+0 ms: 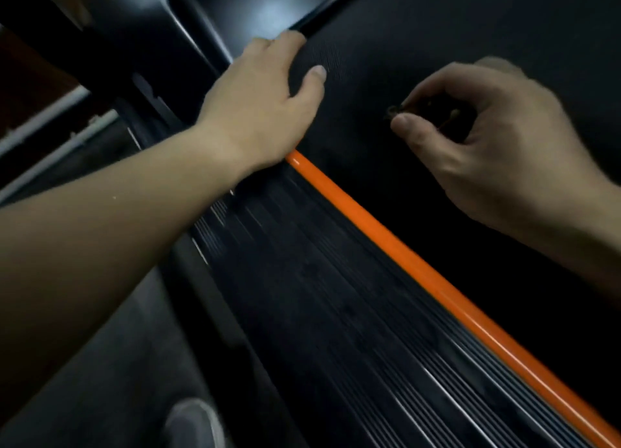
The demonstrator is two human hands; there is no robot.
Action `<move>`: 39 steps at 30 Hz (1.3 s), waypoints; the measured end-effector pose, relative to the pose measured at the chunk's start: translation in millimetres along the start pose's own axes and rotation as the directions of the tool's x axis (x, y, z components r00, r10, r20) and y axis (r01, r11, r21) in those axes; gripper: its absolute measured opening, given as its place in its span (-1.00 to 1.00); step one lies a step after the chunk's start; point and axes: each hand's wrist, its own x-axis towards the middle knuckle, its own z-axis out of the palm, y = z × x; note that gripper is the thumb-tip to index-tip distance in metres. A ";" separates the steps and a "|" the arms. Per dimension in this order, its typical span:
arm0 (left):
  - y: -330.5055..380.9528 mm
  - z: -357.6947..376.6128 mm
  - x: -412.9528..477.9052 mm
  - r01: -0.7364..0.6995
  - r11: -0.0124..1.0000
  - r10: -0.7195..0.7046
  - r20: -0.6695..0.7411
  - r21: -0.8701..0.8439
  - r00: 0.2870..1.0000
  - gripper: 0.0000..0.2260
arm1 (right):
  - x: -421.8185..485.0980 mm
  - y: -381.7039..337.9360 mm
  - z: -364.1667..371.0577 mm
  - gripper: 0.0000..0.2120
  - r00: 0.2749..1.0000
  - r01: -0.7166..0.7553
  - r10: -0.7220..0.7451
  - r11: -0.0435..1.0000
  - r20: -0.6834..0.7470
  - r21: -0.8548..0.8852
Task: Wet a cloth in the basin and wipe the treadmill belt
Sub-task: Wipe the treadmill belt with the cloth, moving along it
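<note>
The black treadmill belt fills the upper right of the head view. My left hand rests on the belt's left edge, thumb spread onto the belt, palm over the orange trim strip. My right hand hovers over the belt with fingers curled, pinching a small dark bit of debris between thumb and forefinger. No cloth or basin is in view.
A ribbed black side rail runs beside the orange strip toward the lower right. The treadmill's glossy black motor cover sits at the top left. A grey shoe shows at the bottom, on dark floor.
</note>
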 end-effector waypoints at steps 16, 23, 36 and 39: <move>-71.0 30.2 160.3 -0.335 0.934 0.354 0.202 -0.126 0.913 -0.56 | 98.4 -31.5 66.4 -0.35 0.902 0.080 0.007 0.980 0.432 -0.183; -79.1 22.4 178.8 -0.385 0.908 0.416 0.239 -0.167 0.877 -0.57 | 102.3 -36.1 76.2 -0.39 0.941 0.025 0.051 0.975 0.335 -0.220; -92.4 17.7 186.9 -0.269 0.896 0.368 0.253 -0.353 0.895 -0.78 | 137.3 -57.0 114.5 -0.53 0.881 0.135 -0.103 0.990 0.461 -0.038; -93.2 19.1 190.1 -0.271 0.897 0.370 0.258 -0.348 0.893 -0.77 | 151.3 -50.0 121.3 -0.55 0.864 0.248 -0.200 0.968 0.462 -0.045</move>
